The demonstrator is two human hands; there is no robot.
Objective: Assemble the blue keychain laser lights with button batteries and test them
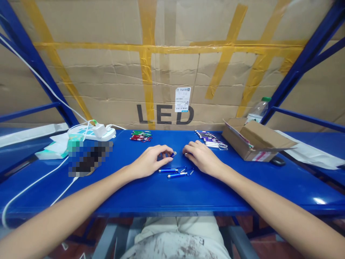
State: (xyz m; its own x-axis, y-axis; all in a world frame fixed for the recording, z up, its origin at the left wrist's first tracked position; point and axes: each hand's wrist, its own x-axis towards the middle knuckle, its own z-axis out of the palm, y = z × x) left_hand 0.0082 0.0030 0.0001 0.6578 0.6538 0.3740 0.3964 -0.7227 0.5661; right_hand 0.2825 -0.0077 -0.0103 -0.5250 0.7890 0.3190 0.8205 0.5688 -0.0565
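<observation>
My left hand (152,160) rests on the blue table (172,190) with its fingers pinched round a small blue keychain flashlight (172,154), whose silver tip points right. My right hand (201,156) lies just to the right, fingers curled down; what they hold, if anything, is hidden. Two more blue keychain flashlights (175,172) lie side by side between my wrists. A cluster of red and green flashlights (140,136) sits further back on the left. A row of silver and purple flashlights (211,139) sits further back on the right.
An open cardboard box (252,142) stands at the right, a plastic bottle (257,111) behind it. A white power strip (93,133) with cables and a blurred object (88,156) are at the left. A taped cardboard wall (161,79) backs the table; blue shelf struts (304,61) flank it.
</observation>
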